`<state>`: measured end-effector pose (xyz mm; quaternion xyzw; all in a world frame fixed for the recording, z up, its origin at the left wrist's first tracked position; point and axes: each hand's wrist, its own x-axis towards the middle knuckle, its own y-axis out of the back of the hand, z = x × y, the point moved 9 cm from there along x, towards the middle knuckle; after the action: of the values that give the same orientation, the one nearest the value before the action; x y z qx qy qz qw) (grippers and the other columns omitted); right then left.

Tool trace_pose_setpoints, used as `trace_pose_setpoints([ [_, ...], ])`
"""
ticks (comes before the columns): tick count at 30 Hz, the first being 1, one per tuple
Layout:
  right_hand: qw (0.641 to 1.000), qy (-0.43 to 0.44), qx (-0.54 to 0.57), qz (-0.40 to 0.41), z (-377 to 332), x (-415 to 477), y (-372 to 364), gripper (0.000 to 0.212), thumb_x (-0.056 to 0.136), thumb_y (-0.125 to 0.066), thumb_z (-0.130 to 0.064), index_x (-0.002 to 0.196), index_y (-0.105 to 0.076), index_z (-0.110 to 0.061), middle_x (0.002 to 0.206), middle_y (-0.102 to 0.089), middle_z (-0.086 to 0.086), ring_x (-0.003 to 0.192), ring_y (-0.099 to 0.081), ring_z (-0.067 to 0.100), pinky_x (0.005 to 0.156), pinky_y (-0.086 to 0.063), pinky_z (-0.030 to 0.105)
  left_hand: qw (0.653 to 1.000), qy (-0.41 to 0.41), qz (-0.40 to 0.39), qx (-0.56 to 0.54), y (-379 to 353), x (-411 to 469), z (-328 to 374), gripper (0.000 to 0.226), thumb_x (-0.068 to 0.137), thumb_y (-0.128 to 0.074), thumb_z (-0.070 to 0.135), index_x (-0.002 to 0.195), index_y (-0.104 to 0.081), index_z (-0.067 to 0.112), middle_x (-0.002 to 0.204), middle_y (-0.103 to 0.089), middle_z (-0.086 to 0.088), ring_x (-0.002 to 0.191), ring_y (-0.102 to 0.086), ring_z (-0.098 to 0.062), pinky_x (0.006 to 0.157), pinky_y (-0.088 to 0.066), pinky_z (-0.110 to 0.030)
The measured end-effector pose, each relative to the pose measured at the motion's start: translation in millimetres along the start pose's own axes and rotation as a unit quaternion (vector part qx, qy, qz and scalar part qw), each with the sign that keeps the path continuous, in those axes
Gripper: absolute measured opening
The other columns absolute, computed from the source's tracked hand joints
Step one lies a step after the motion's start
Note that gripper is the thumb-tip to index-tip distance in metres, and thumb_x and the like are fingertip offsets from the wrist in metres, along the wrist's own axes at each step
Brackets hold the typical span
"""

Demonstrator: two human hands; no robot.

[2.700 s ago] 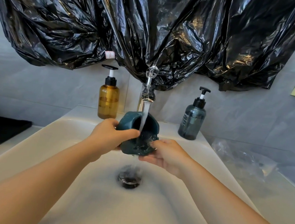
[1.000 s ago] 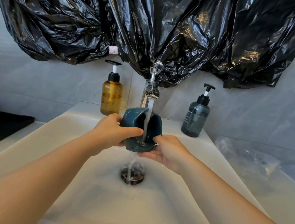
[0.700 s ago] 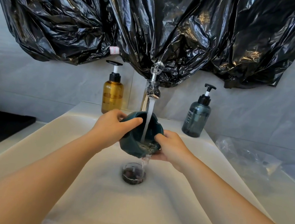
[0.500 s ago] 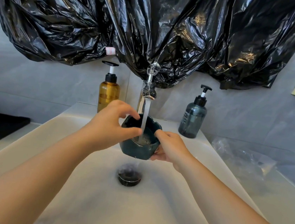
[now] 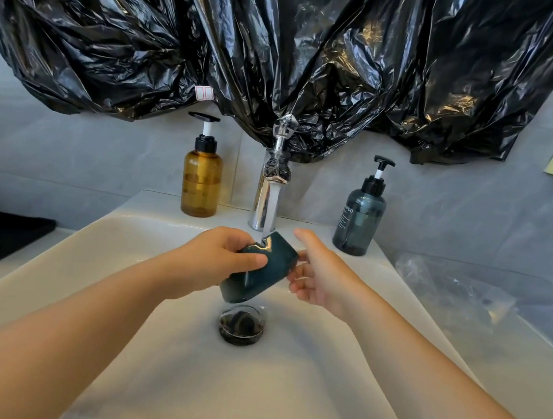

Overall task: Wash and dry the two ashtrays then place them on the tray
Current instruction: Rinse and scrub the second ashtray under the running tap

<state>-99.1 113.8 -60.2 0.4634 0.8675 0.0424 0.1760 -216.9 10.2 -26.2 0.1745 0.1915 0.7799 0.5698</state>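
Ashtray [image 5: 261,271] now tipped mouth-down over the drain [image 5: 242,326] at the middle of the sink [image 5: 117,260], no longer upright, tap [image 5: 269,191] water striking its outer wall, left hand [image 5: 215,262] pinching it between thumb and fingers, right hand [image 5: 320,278] released, fingers spread just beside it

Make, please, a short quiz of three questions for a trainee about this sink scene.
1. True or false: water from the tap lands on the ashtray.
2. Which hand grips the ashtray? A) left hand B) the other one C) neither
3. Fill in: the amber bottle stands on the tap's ___ side.
Key: 1 true; 2 A; 3 left.
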Motion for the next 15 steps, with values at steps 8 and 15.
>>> trace_pose_setpoints([
  [8,0.952,-0.062,0.237,-0.183,8.5,-10.5,-40.4,0.054,0.095,-0.047,-0.056,0.127,-0.053,-0.013,0.127,-0.058,0.027,0.114,-0.061,0.042,0.087,-0.057,0.049,0.987,0.019,-0.006,-0.16,0.2,2.8,-4.3,0.013,0.093,-0.059,0.016,0.097,-0.065,0.005,0.095,-0.071,-0.019,0.09,-0.065,-0.03,0.088,-0.052,-0.048],
  [15,0.979,0.0,0.155,-0.13,2.0,-9.5,-37.8,0.028,0.1,-0.046,-0.042,0.107,-0.06,-0.019,0.11,-0.061,0.014,0.111,-0.061,0.033,0.098,-0.052,0.049,0.991,0.019,-0.035,-0.129,-7.6,4.1,-4.6,0.018,0.095,-0.055,0.016,0.103,-0.066,0.004,0.097,-0.071,-0.013,0.089,-0.062,-0.022,0.084,-0.05,-0.035],
])
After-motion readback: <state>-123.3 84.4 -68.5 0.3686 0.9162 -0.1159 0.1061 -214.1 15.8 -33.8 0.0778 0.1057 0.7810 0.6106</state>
